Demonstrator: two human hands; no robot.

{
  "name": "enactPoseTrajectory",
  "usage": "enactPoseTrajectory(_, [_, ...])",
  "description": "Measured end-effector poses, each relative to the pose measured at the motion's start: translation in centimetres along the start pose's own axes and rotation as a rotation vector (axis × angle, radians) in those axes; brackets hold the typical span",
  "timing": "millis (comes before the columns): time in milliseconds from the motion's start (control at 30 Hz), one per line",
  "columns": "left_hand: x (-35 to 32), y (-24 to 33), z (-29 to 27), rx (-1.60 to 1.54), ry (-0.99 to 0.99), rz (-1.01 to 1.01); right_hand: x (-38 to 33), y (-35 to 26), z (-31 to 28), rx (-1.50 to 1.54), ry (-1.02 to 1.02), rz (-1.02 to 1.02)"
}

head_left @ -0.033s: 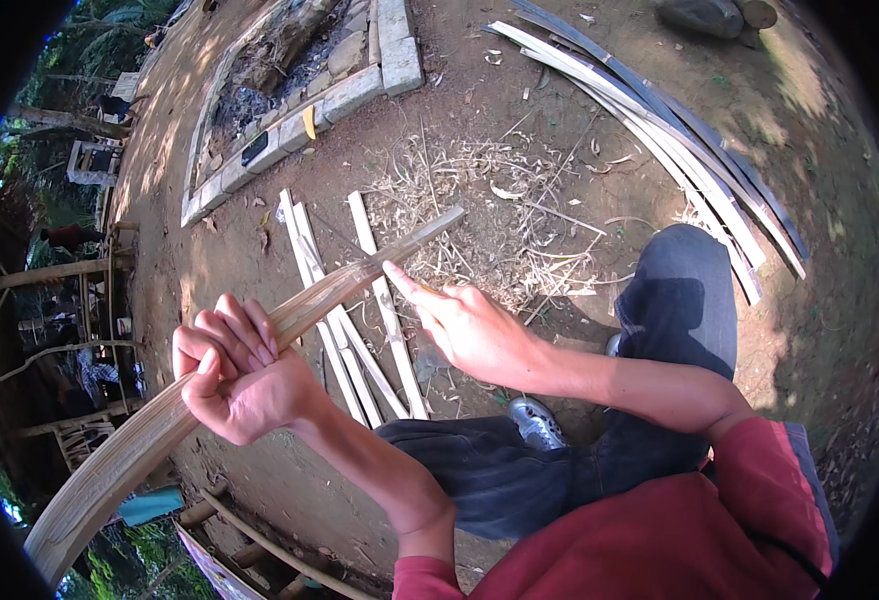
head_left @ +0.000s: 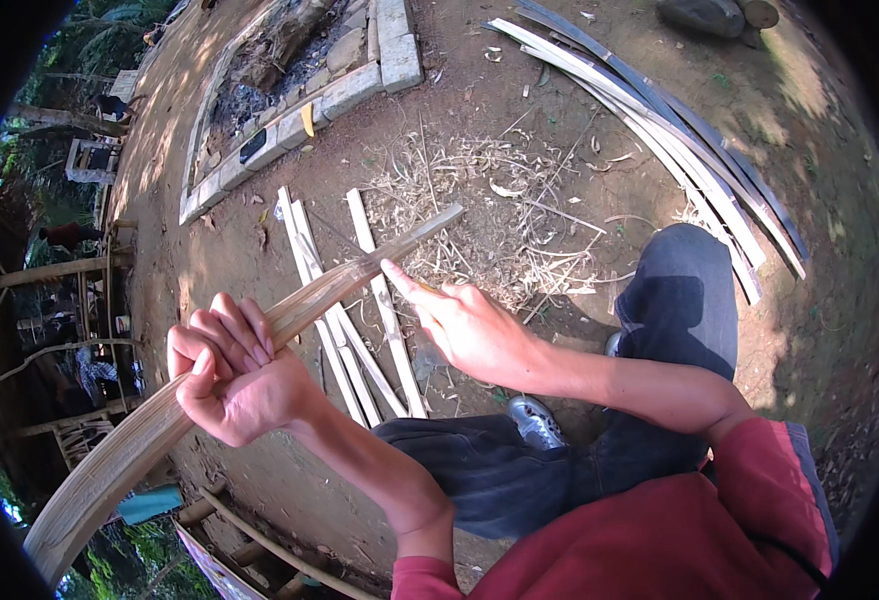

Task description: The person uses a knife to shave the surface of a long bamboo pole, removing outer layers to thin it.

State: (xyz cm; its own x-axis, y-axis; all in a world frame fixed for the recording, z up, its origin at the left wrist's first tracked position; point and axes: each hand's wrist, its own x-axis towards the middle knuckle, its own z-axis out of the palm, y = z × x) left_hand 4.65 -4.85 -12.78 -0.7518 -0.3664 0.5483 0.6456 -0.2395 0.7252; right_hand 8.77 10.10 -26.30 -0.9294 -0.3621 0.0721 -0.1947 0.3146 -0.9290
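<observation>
A long split bamboo strip (head_left: 110,468) runs from the lower left up to the middle of the view. My left hand (head_left: 250,380) is closed around it, fingers curled over the top and thumb bent at the side. My right hand (head_left: 485,335) grips a knife, its index finger stretched forward along it. The thin dark knife blade (head_left: 332,234) crosses the strip just ahead of that fingertip and points to the upper left. Most of the knife's handle is hidden in my palm.
Pale bamboo strips (head_left: 388,310) lie on the dirt beneath my hands, beside scattered shavings (head_left: 500,190). A longer pile of strips (head_left: 660,130) lies at the right. A stone-edged fire pit (head_left: 345,97) holds a dark phone-like object (head_left: 253,147) on its rim. My bent knee (head_left: 680,290) is at the right.
My left hand has shifted very slightly left with the strip. My right hand and the knife look almost unmoved.
</observation>
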Motion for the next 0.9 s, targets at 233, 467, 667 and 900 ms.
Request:
enactPoseTrajectory(233, [0.3, -0.2, 0.1, 0.037, -0.020, 0.028, 2.1, 3.0, 0.0, 0.081, 0.019, 0.070])
enactPoseTrajectory(467, [0.4, -0.1, 0.1, 0.039, 0.007, 0.019, 2.3, 4.4, 0.7, -0.016, 0.064, 0.052])
enactPoseTrajectory(667, [0.3, 0.2, -0.2, 0.047, 0.084, 0.008, 0.8, 0.8, 0.5, -0.027, 0.107, -0.120])
enactPoseTrajectory(900, [-0.2, 0.0, 0.1, 0.001, -0.014, -0.011, 2.4, 5.1, 0.2, 0.043, -0.018, 0.172])
